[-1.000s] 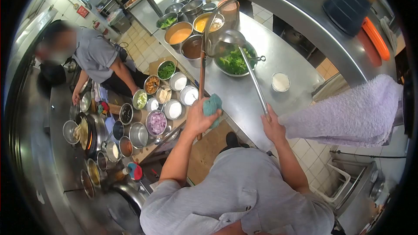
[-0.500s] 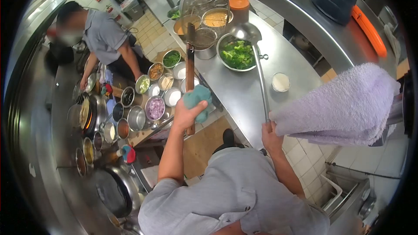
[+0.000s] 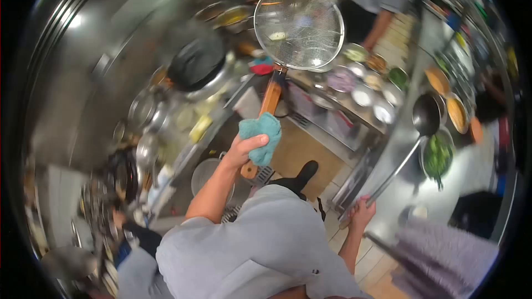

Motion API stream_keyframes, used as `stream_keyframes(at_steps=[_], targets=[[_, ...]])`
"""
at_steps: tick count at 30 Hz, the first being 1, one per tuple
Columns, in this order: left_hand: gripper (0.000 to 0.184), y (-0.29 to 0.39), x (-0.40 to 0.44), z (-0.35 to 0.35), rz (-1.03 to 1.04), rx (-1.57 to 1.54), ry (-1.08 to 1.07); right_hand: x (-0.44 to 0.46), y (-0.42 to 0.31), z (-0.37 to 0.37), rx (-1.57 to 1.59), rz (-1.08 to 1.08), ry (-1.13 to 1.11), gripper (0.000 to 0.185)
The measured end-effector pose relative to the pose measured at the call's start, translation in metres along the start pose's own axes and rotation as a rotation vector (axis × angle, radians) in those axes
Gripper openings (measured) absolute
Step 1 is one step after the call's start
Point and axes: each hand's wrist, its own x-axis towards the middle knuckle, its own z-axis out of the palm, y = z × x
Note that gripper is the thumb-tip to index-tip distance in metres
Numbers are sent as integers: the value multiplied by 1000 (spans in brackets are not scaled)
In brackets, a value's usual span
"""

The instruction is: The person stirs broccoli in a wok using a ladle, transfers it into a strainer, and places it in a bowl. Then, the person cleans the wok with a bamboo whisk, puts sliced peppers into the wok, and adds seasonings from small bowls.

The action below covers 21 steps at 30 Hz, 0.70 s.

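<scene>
- At twelve o'clock, well above the counters, a round mesh strainer (image 3: pixel 299 25) is held up, its wooden handle (image 3: pixel 271 97) slanting down toward half past six.
- Near the centre, the left hand (image 3: pixel 241 150) grips that handle through a bunched green cloth (image 3: pixel 260 144), thumb pressed over the fabric; the handle's butt pokes out below the fist.
- Toward half past four, the right hand (image 3: pixel 363 213) is wrapped around the shaft of a long metal ladle (image 3: pixel 426 115); its bowl lies near three, close by some leafy greens (image 3: pixel 438 155). Whether it touches anything there, I cannot tell.
- As handling goes, the strainer looks light for its width, yet its hoop sits far forward and should pull the wrist down. Best hold: firmly on the wood, higher up for steadier control. The fine mesh would probably dent, so it makes a poor grip.
- Between palm and wood, the soft cloth could slide if loosely bunched.
- On the ladle, expect stiff, smooth, perhaps slick metal, bowl-heavy; a full-fist hold suits it.
</scene>
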Motion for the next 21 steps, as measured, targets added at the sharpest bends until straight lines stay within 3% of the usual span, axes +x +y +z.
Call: stream_keyframes(at_steps=[4, 9, 12, 16, 21], targets=[[35, -20, -44, -77, 140, -63, 544, 24, 16, 51, -212, 9, -236, 10], [31, -49, -37, -162, 240, -243, 935, 44, 25, 126, -355, 17, -322, 13], [31, -71, -27, -220, 282, -293, 1102, 57, 21, 196, -565, -22, -367, 16], [34, -94, -17, -288, 258, -298, 1261, 84, 26, 281, -593, -23, -498, 17], [38, -111, -6, -322, 253, -486, 1321, 111, 15, 396, -735, 61, -727, 22]])
